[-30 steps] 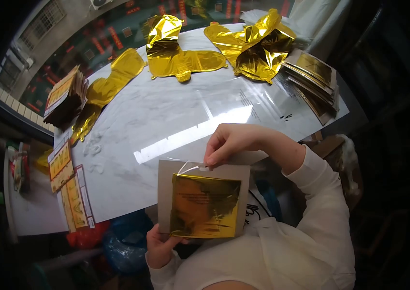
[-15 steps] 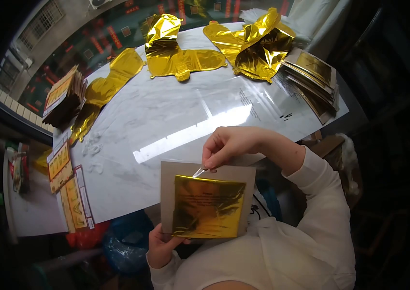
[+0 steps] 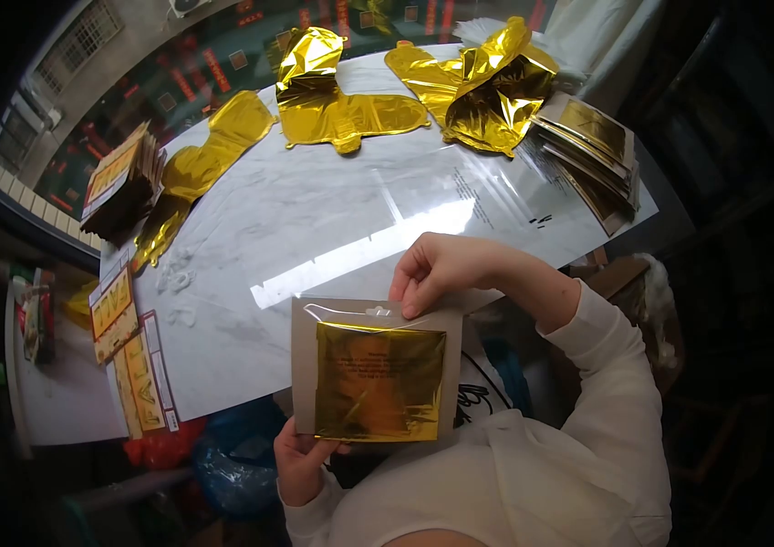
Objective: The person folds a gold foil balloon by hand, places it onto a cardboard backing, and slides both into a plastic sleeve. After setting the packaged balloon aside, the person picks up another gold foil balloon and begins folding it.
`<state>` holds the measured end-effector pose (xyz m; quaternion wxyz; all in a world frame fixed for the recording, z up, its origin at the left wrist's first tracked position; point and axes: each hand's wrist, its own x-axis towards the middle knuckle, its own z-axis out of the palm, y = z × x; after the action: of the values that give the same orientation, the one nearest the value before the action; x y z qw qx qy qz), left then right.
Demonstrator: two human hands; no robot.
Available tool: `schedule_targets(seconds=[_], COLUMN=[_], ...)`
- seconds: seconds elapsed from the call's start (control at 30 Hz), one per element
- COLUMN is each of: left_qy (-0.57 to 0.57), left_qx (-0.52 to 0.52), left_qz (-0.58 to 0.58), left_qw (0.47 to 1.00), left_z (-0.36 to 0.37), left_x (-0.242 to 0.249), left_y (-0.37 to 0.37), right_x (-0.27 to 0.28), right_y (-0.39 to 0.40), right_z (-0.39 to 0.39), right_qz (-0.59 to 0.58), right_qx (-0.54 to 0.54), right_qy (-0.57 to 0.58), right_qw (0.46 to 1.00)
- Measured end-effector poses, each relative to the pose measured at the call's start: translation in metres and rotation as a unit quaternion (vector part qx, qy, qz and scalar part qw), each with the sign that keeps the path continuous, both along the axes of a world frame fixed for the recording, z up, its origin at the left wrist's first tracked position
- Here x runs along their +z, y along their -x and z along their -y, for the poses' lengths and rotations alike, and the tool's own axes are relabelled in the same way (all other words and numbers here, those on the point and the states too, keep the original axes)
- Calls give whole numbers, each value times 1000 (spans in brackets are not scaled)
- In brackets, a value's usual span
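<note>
- Two hands show in the head view, both clamped on one grey backing card point(image 3: 450, 374), held at the desk's point(image 3: 250, 356) near edge, in front of the person's body.
- The right hand point(image 3: 420, 278) pinches the card's top edge between thumb and fingers; half a second ago those fingertips were drawing up a thin white strip point(image 3: 337, 325).
- That strip now lies loosely curved along the top of the folded gold foil balloon point(image 3: 378, 383) (straw or ribbon, it is too fine to tell), apparently out of the fingers' grip.
- The left hand point(image 3: 303, 460) keeps hold of the lower left corner, and the card has shifted slightly left and up.
- As I judge it, the right hand has gone from handling the strip to steadying the card, with the strip's placing perhaps unsettled.
- Farther back, the unfolded foil balloon point(image 3: 355, 118) and the right-hand stack of packets point(image 3: 587, 155) lie where they were.
</note>
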<state>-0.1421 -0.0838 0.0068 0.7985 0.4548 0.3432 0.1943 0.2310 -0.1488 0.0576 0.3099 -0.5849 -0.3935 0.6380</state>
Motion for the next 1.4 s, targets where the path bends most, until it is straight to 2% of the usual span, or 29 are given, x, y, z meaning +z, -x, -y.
schedule_targets(seconds=[0.17, 0.3, 0.4, 0.47, 0.5, 0.57, 0.6, 0.67, 0.7, 0.73, 0.8, 0.83, 0.9, 0.93, 0.97, 1.0, 1.07, 1.1, 1.17, 1.27, 1.33, 1.4], left_qy=[-3, -31, -17, -29, -29, 22, 21, 51, 51, 69, 88, 98, 106, 117, 128, 127, 173, 172, 76, 20, 14, 10], left_qx=[31, 46, 42, 35, 39, 96, 100, 122, 127, 130, 136, 136, 139, 91, 42, 45, -8, -5, -115, -85, -86, -87], left_qz=[2, 20, -9, 35, 35, 32, 33, 58, 59, 81, 104, 136, 167, 181, 194, 194, 87, 88, 10, 15, 11, 6], left_qw=[1000, 998, 999, 998, 998, 995, 994, 989, 989, 986, 981, 976, 970, 972, 972, 972, 981, 981, 990, 996, 996, 996], left_z=[1, -2, -4, -6, -5, -3, -4, -5, -4, -3, -2, 0, 2, 3, 5, 9, 20, 17, 13, 18, 17, 16], left_x=[-2, -6, -3, -7, -9, -6, -7, -11, -11, -12, -14, -16, -32, -51, -66, -53, -15, -15, -22, -27, -31, -32], left_y=[2, 8, 4, -1, -3, -15, -19, -24, -23, -21, -20, -21, -19, -15, -10, -19, -52, -60, -73, -85, -87, -87], right_x=[0, 0, -1, -2, -4, -6, -10, -19, -18, -16, -16, -20, -31, -35, -39, -43, -47, -48, -48, -47, -47, -43], right_y=[0, -4, -5, -5, -4, -3, -1, 9, 20, 29, 46, 56, 74, 81, 89, 94, 97, 98, 97, 97, 99, 98], right_z=[-1, 4, 3, -1, -2, -3, -2, 5, 10, 18, 35, 39, 46, 47, 46, 45, 43, 43, 42, 40, 38, 36], right_qz=[-58, -47, -22, 67, 67, 121, 121, 161, 162, 161, 350, 348, 395, 393, 428, 462, 459, 460, 462, 465, 502, 507], right_qx=[-28, -17, -33, -68, -64, -218, -213, -291, -325, -321, -218, -215, -118, -116, -117, -118, -123, -131, -135, -140, -146, -136], right_qy=[11, 13, 3, -39, -39, -128, -130, -276, -290, -290, -354, -354, -470, -471, -486, -500, -502, -496, -492, -487, -504, -504], right_qw=[998, 999, 999, 995, 995, 960, 961, 902, 885, 887, 840, 841, 781, 782, 753, 723, 723, 725, 725, 726, 687, 686])
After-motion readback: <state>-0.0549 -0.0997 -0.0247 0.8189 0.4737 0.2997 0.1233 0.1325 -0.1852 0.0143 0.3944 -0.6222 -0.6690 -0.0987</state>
